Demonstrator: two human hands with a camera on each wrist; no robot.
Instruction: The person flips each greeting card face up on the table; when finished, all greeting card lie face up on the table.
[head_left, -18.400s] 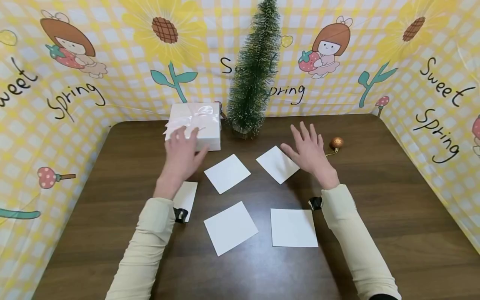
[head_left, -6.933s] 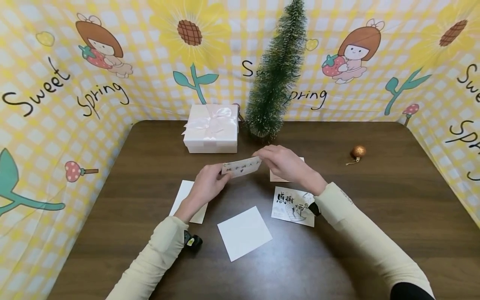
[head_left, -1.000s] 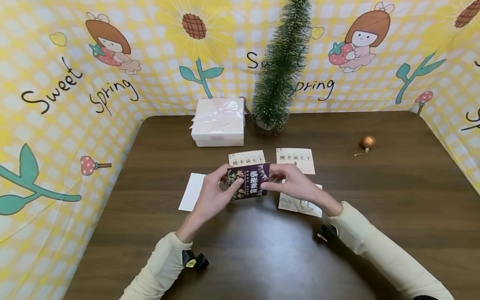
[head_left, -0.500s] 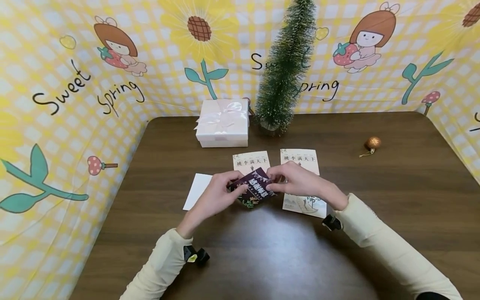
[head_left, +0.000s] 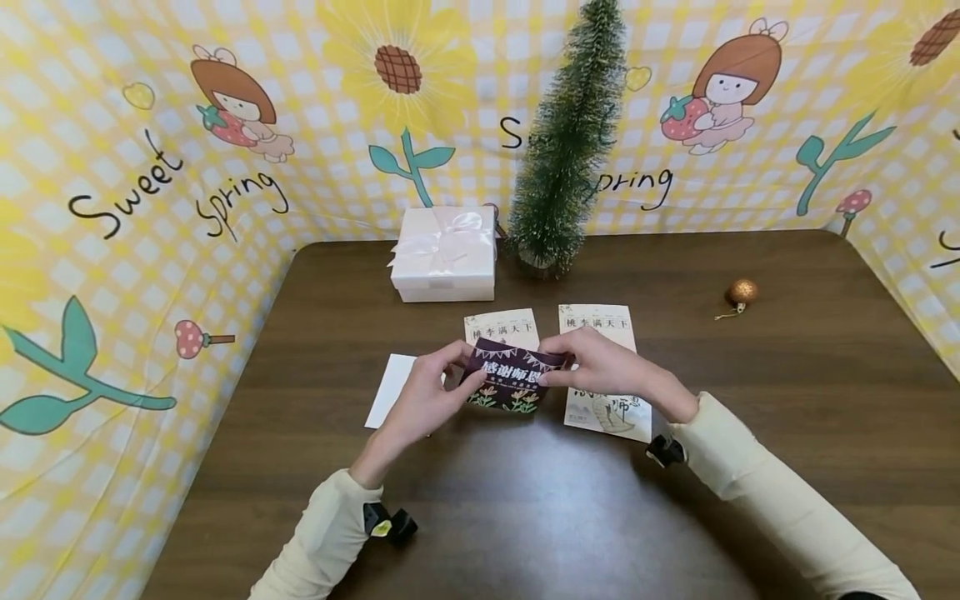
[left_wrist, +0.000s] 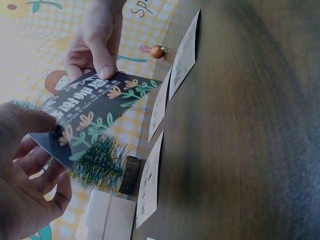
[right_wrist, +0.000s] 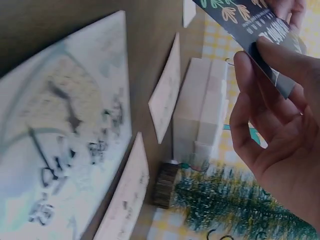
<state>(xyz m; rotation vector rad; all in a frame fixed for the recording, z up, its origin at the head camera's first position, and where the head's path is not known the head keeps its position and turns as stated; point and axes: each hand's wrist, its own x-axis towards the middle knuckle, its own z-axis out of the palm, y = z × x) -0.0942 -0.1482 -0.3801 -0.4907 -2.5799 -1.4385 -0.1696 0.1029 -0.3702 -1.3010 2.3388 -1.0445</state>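
Hands meet over the brown wooden table [head_left: 750,433]: left hand [head_left: 423,398] and right hand [head_left: 603,367] each pinch one end of a dark purple printed card with white lettering and orange flowers [head_left: 513,379], held tilted just above the tabletop. Behind it lie two cream lettered cards [head_left: 502,325]; a white card with black brush script [head_left: 611,415] sits under the right wrist, and a blank white card [head_left: 386,400] lies just left of the left hand. White ribboned gift box [head_left: 444,258], small green bottle-brush tree [head_left: 566,142] and gold bauble [head_left: 741,292] stand farther back.

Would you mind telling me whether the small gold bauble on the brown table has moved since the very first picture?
No. The small gold bauble lies to the right of the green bottle-brush tree, near the table's far right corner, as before; only the camera shifted.
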